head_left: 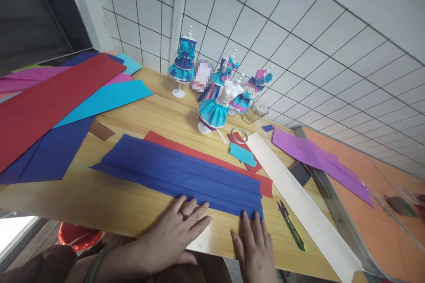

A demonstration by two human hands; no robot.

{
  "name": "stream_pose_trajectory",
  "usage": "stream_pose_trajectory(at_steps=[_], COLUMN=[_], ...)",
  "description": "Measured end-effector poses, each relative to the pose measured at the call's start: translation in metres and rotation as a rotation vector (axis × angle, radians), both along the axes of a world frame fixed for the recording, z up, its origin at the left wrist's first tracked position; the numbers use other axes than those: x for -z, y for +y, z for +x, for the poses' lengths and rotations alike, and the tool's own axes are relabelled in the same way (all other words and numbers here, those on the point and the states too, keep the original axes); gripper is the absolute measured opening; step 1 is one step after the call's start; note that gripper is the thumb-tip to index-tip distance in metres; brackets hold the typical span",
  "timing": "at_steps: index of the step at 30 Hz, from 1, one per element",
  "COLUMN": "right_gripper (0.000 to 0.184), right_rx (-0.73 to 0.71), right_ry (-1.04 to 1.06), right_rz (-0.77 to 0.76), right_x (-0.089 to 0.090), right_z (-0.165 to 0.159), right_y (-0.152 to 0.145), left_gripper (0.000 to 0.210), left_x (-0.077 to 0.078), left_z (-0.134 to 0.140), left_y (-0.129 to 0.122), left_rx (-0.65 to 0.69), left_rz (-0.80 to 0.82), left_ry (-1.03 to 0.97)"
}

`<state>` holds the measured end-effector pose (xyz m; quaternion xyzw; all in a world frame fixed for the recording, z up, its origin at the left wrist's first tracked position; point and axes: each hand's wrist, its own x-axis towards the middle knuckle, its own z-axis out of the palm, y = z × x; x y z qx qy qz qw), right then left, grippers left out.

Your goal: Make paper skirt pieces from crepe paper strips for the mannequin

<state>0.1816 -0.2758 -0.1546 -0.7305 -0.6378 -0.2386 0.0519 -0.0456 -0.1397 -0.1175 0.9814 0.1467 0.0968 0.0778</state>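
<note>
A dark blue crepe paper sheet (179,172) lies flat on the wooden table, with faint creases along its length. Beneath its far edge shows a red paper strip (212,159). My left hand (179,225), wearing a ring, rests with fingers spread, its fingertips on the near edge of the blue sheet. At that sheet's right near corner, the fingertips of my right hand (254,239) touch the paper, fingers stretched out. Neither hand grips anything. Right of my right hand lies a pair of yellow-green thread snips (292,225).
Several small mannequins in paper dresses stand at the back, the nearest (215,110) in a turquoise skirt. A tape roll (239,135), a glass jar (255,112) and a long white strip (299,203) lie rightward. Coloured paper sheets (66,101) pile up left. A red bin (79,235) stands below.
</note>
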Motion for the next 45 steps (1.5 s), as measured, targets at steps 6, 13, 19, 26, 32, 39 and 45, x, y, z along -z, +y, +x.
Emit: stream_pose_trajectory(at_steps=[6,13,19,26,32,39,45], right_gripper=[0.069,0.066,0.070,0.071,0.065,0.061,0.063], right_rx=[0.007,-0.302,-0.317,-0.246,-0.221,-0.185,-0.100], right_ry=[0.125,0.324,0.277,0.246,0.190,0.126,0.100], right_rz=[0.039,-0.105,-0.190,-0.120,-0.162,-0.151,-0.110], right_x=[0.000,-0.009,-0.011,-0.007,-0.010,-0.006,-0.001], right_z=[-0.015,-0.063,-0.071,-0.066,-0.066,-0.060,-0.045], right_y=[0.004,0.019,0.027,0.020,0.024,0.020,0.010], left_gripper=[0.069,0.065,0.064,0.066,0.063,0.064,0.064], left_x=[0.003,0.005,0.010,0.005,0.008,0.007,0.009], left_z=[0.001,0.002,0.003,0.002,0.002,0.000,0.000], left_y=[-0.002,-0.003,-0.003,-0.002,-0.002,-0.001,-0.002], left_rx=[-0.008,-0.019,-0.026,-0.012,-0.023,-0.013,-0.012], left_rz=[0.033,0.076,0.064,0.058,0.052,0.058,0.032], left_ry=[0.014,-0.002,-0.021,-0.001,-0.002,-0.008,0.005])
